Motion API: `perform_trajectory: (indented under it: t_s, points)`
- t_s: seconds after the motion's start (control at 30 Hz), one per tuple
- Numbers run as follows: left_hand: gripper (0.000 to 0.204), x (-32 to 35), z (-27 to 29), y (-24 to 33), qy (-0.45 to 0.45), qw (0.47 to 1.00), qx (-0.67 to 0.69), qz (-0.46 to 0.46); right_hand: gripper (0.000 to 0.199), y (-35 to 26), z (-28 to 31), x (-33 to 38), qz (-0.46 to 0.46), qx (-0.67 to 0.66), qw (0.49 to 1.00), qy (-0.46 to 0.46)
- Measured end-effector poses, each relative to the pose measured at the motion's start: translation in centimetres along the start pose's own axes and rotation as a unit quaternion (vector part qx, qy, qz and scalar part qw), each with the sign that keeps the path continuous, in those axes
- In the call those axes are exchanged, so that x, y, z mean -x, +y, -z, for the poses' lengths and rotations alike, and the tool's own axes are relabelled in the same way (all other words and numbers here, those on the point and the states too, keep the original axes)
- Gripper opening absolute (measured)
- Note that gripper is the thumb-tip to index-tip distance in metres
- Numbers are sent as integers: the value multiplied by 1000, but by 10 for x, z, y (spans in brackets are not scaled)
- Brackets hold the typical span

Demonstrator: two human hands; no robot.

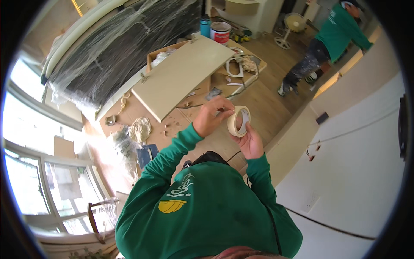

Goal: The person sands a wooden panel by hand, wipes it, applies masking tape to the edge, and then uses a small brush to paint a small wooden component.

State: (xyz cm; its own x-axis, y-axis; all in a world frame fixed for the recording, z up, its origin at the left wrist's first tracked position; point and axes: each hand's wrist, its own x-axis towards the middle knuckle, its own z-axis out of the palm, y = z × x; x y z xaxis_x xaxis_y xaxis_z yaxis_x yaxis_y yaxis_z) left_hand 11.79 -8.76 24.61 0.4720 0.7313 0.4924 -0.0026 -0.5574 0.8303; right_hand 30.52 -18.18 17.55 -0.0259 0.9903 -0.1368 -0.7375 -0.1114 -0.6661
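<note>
A cream roll of masking tape [233, 125] is held up in front of my chest, its hollow core facing right. My right hand [250, 143] grips the roll from below and from the right, with the thumb at its rim. At the roll's upper left edge, the fingers of my left hand [214, 115] are pinched together against the tape. Whether a loose tape end lies between those fingertips is too small to tell. Beyond my left hand, a pale cabinet door panel [185, 73] with hinges lies over cardboard.
A plastic-wrapped dark piece of furniture [129, 47] stands far left. Behind the panel are a paint bucket [220, 33] and a blue bottle [205, 26]. Rags [140, 129] lie on the floor at left. A white wall [345, 155] rises at right; a co-worker [336, 34] bends over at far right.
</note>
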Motion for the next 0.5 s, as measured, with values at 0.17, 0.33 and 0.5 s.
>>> perform_trajectory:
  t_s: [0.17, 0.33, 0.5]
  points:
    - [9, 32, 2, -23, 139, 973, -186, 2, 56, 38, -10, 12, 300, 502, 811, 11]
    - [12, 59, 29, -37, 143, 967, -200, 69, 43, 74, -33, -12, 308, 573, 754, -85]
    - [8, 97, 80, -70, 244, 948, -90, 182, 35, 101, -56, -38, 172, 587, 782, -124]
